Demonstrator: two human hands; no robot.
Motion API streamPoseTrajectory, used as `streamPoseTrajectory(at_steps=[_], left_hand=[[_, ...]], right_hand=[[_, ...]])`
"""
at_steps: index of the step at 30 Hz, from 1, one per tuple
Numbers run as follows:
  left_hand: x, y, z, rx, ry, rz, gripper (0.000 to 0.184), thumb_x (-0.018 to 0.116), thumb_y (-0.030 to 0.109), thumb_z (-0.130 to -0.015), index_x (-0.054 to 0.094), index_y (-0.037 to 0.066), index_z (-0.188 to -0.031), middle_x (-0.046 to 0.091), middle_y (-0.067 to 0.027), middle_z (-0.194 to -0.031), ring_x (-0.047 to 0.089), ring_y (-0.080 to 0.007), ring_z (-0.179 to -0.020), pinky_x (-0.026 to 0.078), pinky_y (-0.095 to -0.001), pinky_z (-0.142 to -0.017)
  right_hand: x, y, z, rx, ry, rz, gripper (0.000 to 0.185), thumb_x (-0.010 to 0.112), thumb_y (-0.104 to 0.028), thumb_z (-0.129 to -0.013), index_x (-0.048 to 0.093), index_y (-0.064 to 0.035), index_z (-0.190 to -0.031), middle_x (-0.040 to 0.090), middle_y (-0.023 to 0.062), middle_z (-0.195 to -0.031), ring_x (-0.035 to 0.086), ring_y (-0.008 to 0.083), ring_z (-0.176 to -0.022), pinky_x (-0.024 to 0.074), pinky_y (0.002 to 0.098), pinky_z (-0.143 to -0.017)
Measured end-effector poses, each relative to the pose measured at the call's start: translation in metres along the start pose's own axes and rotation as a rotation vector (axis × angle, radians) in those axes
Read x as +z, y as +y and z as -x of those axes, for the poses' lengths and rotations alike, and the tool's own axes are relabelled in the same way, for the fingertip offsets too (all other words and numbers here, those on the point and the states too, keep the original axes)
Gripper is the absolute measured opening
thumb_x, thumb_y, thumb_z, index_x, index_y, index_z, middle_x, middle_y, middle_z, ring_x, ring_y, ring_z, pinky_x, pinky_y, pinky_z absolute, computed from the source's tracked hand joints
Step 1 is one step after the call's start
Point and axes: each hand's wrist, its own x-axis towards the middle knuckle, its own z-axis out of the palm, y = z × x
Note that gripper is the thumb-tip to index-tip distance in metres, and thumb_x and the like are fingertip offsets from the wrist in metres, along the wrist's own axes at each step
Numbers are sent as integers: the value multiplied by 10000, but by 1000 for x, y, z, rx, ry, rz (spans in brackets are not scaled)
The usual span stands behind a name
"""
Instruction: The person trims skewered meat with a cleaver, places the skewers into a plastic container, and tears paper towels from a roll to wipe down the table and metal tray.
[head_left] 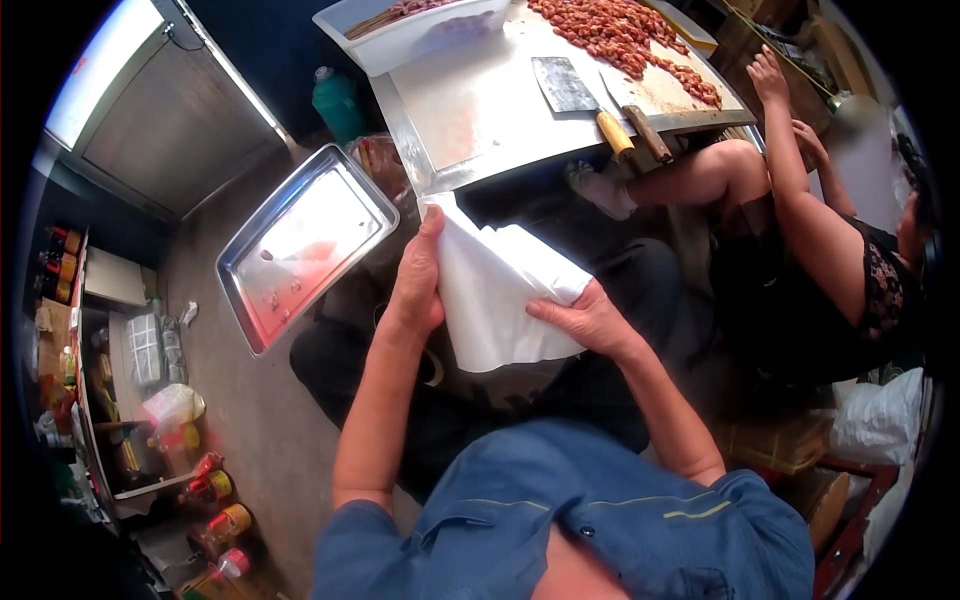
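Note:
Between my two hands hangs a folded white plastic sheet [500, 300], above my lap; whether it is a bag I cannot tell. My left hand [420, 270] is closed on its left edge, thumb pointing up. At the right edge, my right hand [592, 318] pinches it with the thumb lying on top. The sheet's upper corner reaches the near corner of the metal-topped table [450, 120]. On that table lie a cleaver [566, 85] with a yellow wooden handle and a second knife [646, 130] with a brown handle. Small cut meat pieces [620, 35] are heaped behind them.
A shallow metal tray [310, 245] with reddish liquid stands tilted at my left. A white plastic tub [430, 35] holds skewers. Beyond are a teal bottle [338, 105] and a shelf [95, 400] with bottles. Another person [800, 220] sits at the right, bare leg near the table.

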Motion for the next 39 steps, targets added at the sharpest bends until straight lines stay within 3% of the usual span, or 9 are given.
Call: streamPoseTrajectory(at_steps=[6, 8, 10, 17, 21, 25, 31, 35, 39], left_hand=[[-15, -6, -1, -102, 62, 164, 615, 650, 608, -833, 549, 59, -1093, 619, -101, -961, 628, -220, -898, 553, -385, -795], [-61, 12, -14, -206, -159, 386, 595, 605, 617, -860, 553, 48, -1029, 613, -100, -826, 637, -207, -718, 567, -370, -666], [-59, 46, -1, 44, 133, 166, 561, 607, 620, -855, 562, 63, -906, 596, -76, -729, 611, -187, -590, 549, -341, -554], [-47, 33, 14, -66, -90, 150, 618, 580, 642, -857, 579, 28, -923, 624, -98, -769, 652, -237, -657, 565, -349, -615], [-24, -16, 23, -137, -276, 61, 694, 570, 645, -848, 640, -37, -958, 604, -210, -1199, 556, -296, -1186, 478, -410, -980], [-14, -37, 36, -210, -211, 47, 603, 572, 611, -872, 652, 17, -938, 646, -85, -945, 606, -202, -936, 516, -361, -868], [-10, -31, 23, 7, -59, 222, 522, 603, 559, -885, 611, 47, -985, 630, -65, -946, 608, -214, -926, 525, -378, -850], [-2, -10, 20, 277, 102, 152, 537, 639, 528, -876, 553, 52, -1109, 605, -55, -973, 589, -205, -963, 501, -374, -883], [8, -10, 21, 409, 90, 134, 531, 652, 487, -887, 545, 41, -1155, 598, -59, -1008, 577, -188, -980, 479, -352, -894]], right_hand=[[1, -10, 18, 19, 34, 13, 318, 696, -85, -878, 632, -7, -1180, 677, 15, -1038, 584, 89, -946, 482, 278, -864], [-13, -17, 30, 45, -68, 371, 282, 681, -71, -870, 652, 9, -1140, 697, 36, -989, 609, 107, -888, 496, 285, -837], [-37, 8, 49, 25, 42, 253, 251, 670, -69, -865, 665, 13, -1102, 703, 42, -978, 639, 132, -834, 512, 291, -797], [-15, 17, 34, 43, 422, 1, 276, 699, -135, -882, 644, -1, -1117, 675, 20, -955, 607, 92, -859, 493, 273, -764], [9, 15, 16, -84, 365, 34, 277, 655, -96, -906, 610, -15, -1167, 657, 33, -1026, 612, 116, -897, 503, 287, -778], [21, 22, 2, -72, 165, 29, 320, 640, -76, -890, 610, -5, -1201, 659, 33, -1081, 592, 106, -990, 484, 280, -860], [22, 16, -6, 192, 147, 314, 364, 656, -183, -872, 602, 5, -1179, 655, 90, -989, 617, 146, -900, 492, 297, -815], [23, 26, -3, -79, 490, 314, 325, 674, -210, -870, 631, 6, -1109, 643, 88, -972, 613, 137, -872, 493, 287, -773], [27, 18, 10, -8, 285, 154, 294, 657, -213, -897, 643, 6, -1092, 643, 71, -1012, 610, 139, -885, 495, 287, -784]])
